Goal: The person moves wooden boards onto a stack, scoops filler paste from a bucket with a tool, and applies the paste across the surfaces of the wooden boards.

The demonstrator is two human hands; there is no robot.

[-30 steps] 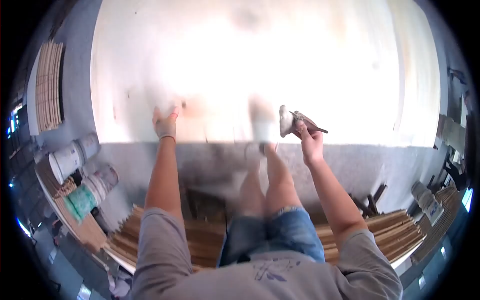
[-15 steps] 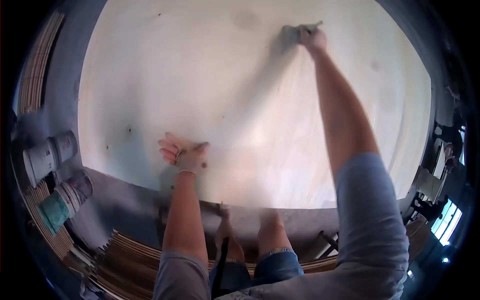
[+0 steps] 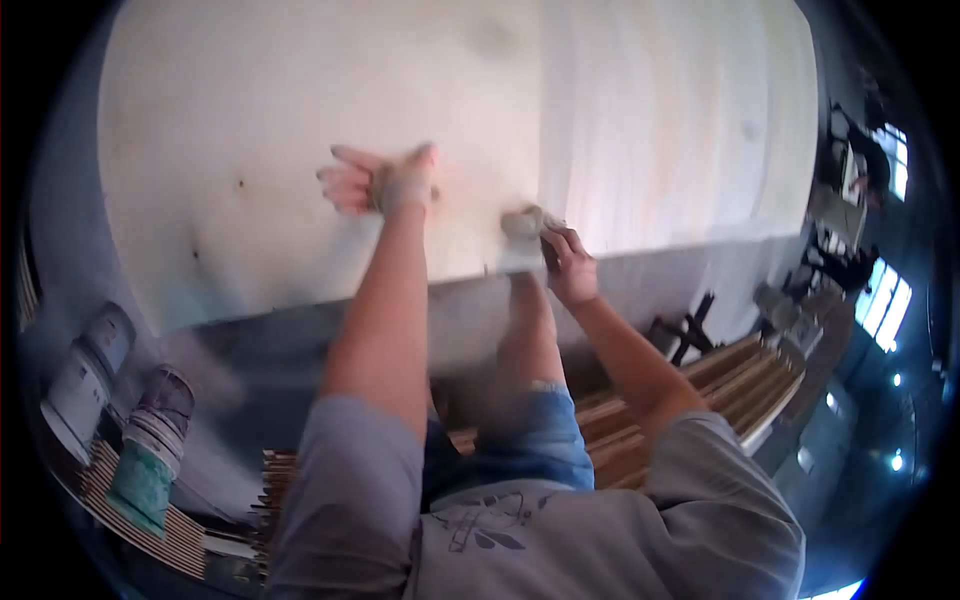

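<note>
A large pale wooden board (image 3: pixel 300 90) lies flat in front of me. My left hand (image 3: pixel 390 182) is over its near part, fingers spread to the left and thumb apart. Something greyish crosses the palm, too blurred to name. At the board's near edge, my right hand (image 3: pixel 572 268) is closed on a scraper-like tool (image 3: pixel 522 224), smeared by motion, so its exact kind is unclear. Right of the tool, the board's surface looks lighter and streaked, with a straight border running away from me. A few dark spots mark the left part.
Buckets (image 3: pixel 82 390) stand on the left, near another stained bucket with a green cloth-like cover (image 3: pixel 145 480). Stacked boards (image 3: pixel 690 395) lie low behind the near edge, close to my legs. Other people (image 3: pixel 850 265) are at the far right by bright windows.
My right hand has drawn the tool from the far part of the board to its near edge. My view has shifted and tilted; the left hand stays spread over the board.
</note>
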